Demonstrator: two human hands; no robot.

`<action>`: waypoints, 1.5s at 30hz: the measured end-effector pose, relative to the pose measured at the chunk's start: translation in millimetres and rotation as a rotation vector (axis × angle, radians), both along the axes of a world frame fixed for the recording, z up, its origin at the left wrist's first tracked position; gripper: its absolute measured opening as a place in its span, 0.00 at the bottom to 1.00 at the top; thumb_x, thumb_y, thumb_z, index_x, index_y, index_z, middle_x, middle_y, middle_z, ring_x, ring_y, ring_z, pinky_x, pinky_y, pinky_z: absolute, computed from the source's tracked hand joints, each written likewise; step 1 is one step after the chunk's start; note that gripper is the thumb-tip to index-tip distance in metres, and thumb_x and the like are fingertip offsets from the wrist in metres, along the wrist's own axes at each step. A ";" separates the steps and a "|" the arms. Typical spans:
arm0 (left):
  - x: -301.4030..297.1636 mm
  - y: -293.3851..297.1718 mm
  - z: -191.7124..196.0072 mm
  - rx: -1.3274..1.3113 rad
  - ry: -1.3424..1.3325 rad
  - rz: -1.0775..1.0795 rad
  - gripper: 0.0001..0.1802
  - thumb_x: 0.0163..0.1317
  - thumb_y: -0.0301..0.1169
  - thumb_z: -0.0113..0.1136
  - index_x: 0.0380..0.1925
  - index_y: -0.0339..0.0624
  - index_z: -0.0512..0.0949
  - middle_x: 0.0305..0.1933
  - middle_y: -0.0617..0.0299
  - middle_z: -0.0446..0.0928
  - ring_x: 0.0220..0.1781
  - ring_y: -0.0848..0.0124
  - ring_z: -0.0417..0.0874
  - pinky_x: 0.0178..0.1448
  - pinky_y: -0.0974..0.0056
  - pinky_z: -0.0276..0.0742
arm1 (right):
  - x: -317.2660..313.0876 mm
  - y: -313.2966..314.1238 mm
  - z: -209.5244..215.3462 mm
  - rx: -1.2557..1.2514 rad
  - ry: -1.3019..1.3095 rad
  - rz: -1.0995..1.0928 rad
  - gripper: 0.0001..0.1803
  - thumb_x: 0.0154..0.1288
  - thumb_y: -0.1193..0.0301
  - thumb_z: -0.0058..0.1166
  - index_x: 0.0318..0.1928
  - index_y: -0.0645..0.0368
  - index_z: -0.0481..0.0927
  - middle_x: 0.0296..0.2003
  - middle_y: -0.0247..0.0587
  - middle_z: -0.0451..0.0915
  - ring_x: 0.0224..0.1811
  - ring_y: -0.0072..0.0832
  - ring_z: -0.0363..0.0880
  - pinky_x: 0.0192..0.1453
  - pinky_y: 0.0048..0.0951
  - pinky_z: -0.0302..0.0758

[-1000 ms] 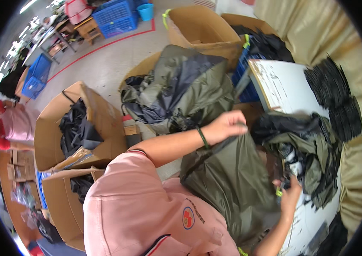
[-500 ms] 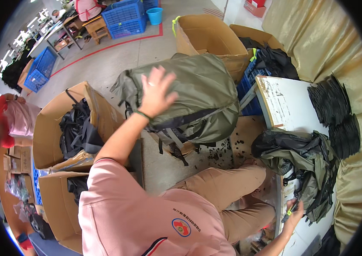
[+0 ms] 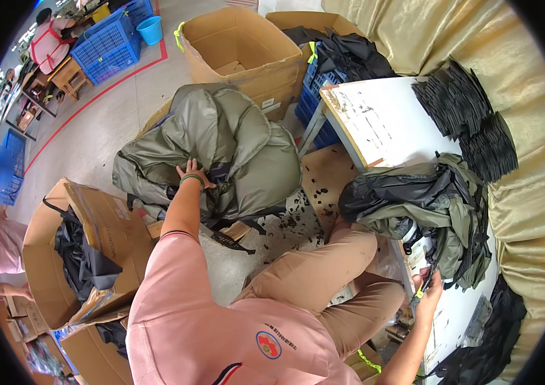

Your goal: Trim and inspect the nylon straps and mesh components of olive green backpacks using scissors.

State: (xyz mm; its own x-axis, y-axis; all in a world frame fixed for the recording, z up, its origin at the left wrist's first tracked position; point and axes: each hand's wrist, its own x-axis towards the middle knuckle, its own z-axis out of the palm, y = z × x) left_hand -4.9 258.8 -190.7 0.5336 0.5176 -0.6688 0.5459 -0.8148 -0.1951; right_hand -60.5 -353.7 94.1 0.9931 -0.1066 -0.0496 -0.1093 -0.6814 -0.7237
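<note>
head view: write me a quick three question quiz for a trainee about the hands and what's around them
1. Which hand touches the larger olive bundle, left of the white table?
A) left only
B) right only
C) both
2. True or false: the right hand is empty.
3. What colour is the curtain beyond the table?

Key:
1. A: the left hand lies on it, fingers spread.
2. False: the right hand holds a small tool with a yellow-green part.
3. Gold.
</note>
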 end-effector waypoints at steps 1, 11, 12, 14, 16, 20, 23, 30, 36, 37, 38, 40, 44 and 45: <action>4.0 -0.8 -5.2 -0.003 0.003 -0.005 0.50 0.49 0.67 0.58 0.70 0.62 0.55 0.78 0.62 0.30 0.79 0.63 0.29 0.71 0.30 0.28 | -1.8 -3.2 -0.9 -0.003 0.003 -0.005 0.15 0.59 0.65 0.63 0.37 0.61 0.72 0.29 0.30 0.72 0.32 0.19 0.68 0.38 0.21 0.66; -5.5 5.4 -31.1 0.010 0.024 0.013 0.52 0.46 0.68 0.59 0.69 0.61 0.59 0.78 0.62 0.30 0.79 0.64 0.29 0.70 0.30 0.25 | 2.3 -15.5 -40.7 -0.030 -0.044 0.011 0.16 0.58 0.65 0.62 0.37 0.61 0.72 0.26 0.28 0.68 0.30 0.18 0.65 0.36 0.21 0.65; -8.2 5.5 -36.0 0.015 -0.006 -0.004 0.52 0.45 0.69 0.59 0.69 0.61 0.59 0.78 0.61 0.31 0.79 0.63 0.30 0.70 0.30 0.25 | 3.5 -26.2 -57.1 0.023 -0.064 0.044 0.15 0.57 0.65 0.62 0.37 0.61 0.72 0.27 0.28 0.68 0.30 0.19 0.65 0.36 0.21 0.65; -12.0 3.8 -38.2 0.015 -0.037 -0.020 0.52 0.44 0.69 0.59 0.69 0.62 0.59 0.78 0.59 0.34 0.79 0.63 0.31 0.70 0.30 0.25 | 4.7 -12.7 -64.4 0.022 -0.070 0.102 0.14 0.59 0.66 0.60 0.40 0.61 0.72 0.31 0.29 0.70 0.32 0.19 0.67 0.38 0.20 0.66; -12.1 -2.0 -38.0 -0.005 -0.067 -0.030 0.53 0.42 0.68 0.60 0.69 0.62 0.59 0.78 0.57 0.36 0.79 0.62 0.32 0.69 0.29 0.26 | 5.5 0.8 -79.4 0.144 -0.036 0.155 0.13 0.62 0.68 0.59 0.42 0.60 0.72 0.34 0.29 0.71 0.33 0.17 0.68 0.40 0.19 0.67; -29.2 -7.8 -29.5 -0.052 -0.246 -0.040 0.49 0.44 0.66 0.60 0.66 0.58 0.64 0.76 0.52 0.44 0.78 0.59 0.40 0.69 0.29 0.28 | 17.4 39.4 -114.6 0.231 0.065 0.291 0.14 0.60 0.68 0.60 0.42 0.61 0.73 0.31 0.28 0.70 0.32 0.19 0.68 0.38 0.20 0.66; -43.8 -16.6 -32.0 -0.055 -0.432 -0.074 0.43 0.47 0.61 0.60 0.63 0.55 0.69 0.74 0.49 0.51 0.77 0.56 0.47 0.70 0.31 0.32 | 30.2 83.8 -125.5 0.219 0.040 0.485 0.12 0.61 0.69 0.57 0.42 0.60 0.74 0.32 0.27 0.70 0.33 0.17 0.69 0.38 0.18 0.66; -109.5 -62.2 -12.5 -0.100 -1.052 -0.075 0.31 0.49 0.43 0.65 0.55 0.48 0.73 0.63 0.44 0.65 0.67 0.50 0.64 0.69 0.46 0.55 | 73.2 161.3 -179.2 0.722 0.298 0.494 0.07 0.63 0.84 0.45 0.41 0.62 0.71 0.35 0.29 0.69 0.37 0.21 0.73 0.46 0.20 0.73; -178.6 -114.9 2.4 -0.207 -1.360 -0.138 0.21 0.48 0.31 0.65 0.45 0.44 0.76 0.53 0.49 0.70 0.56 0.50 0.71 0.61 0.51 0.66 | 93.5 173.5 -218.2 0.128 0.240 0.617 0.03 0.63 0.82 0.51 0.33 0.64 0.71 0.27 0.31 0.70 0.30 0.19 0.67 0.37 0.20 0.70; -187.8 -122.4 6.2 -0.266 -1.370 -0.122 0.20 0.49 0.30 0.64 0.44 0.44 0.76 0.51 0.49 0.71 0.53 0.51 0.72 0.59 0.53 0.68 | 90.0 181.6 -208.0 0.092 0.261 0.607 0.05 0.63 0.80 0.54 0.32 0.65 0.70 0.26 0.30 0.70 0.29 0.18 0.66 0.34 0.21 0.68; -191.3 -131.9 10.0 -0.313 -1.360 -0.128 0.17 0.50 0.29 0.63 0.43 0.44 0.76 0.47 0.52 0.72 0.50 0.51 0.74 0.55 0.53 0.70 | 95.2 176.5 -219.9 0.124 0.233 0.595 0.11 0.63 0.74 0.58 0.30 0.66 0.70 0.24 0.32 0.70 0.28 0.19 0.65 0.31 0.25 0.67; -204.3 -149.1 10.0 -0.431 -1.197 -0.061 0.13 0.53 0.30 0.60 0.40 0.45 0.75 0.42 0.53 0.74 0.48 0.52 0.75 0.51 0.52 0.72 | 100.4 173.2 -230.3 0.086 0.143 0.640 0.13 0.63 0.71 0.59 0.30 0.66 0.70 0.23 0.33 0.71 0.28 0.20 0.65 0.31 0.27 0.67; -232.4 -167.8 -7.3 -0.694 -0.781 -0.067 0.09 0.56 0.36 0.58 0.32 0.43 0.76 0.32 0.52 0.79 0.37 0.55 0.80 0.42 0.55 0.74 | 94.2 184.2 -224.8 0.037 0.112 0.646 0.19 0.61 0.65 0.63 0.29 0.67 0.71 0.20 0.37 0.72 0.26 0.23 0.65 0.31 0.33 0.68; -239.2 -170.4 -9.3 -0.722 -0.631 -0.083 0.10 0.56 0.37 0.59 0.32 0.43 0.76 0.32 0.53 0.79 0.37 0.56 0.80 0.42 0.54 0.74 | 95.3 180.9 -230.0 0.039 0.100 0.645 0.19 0.61 0.65 0.63 0.29 0.67 0.71 0.20 0.37 0.72 0.26 0.23 0.65 0.31 0.33 0.68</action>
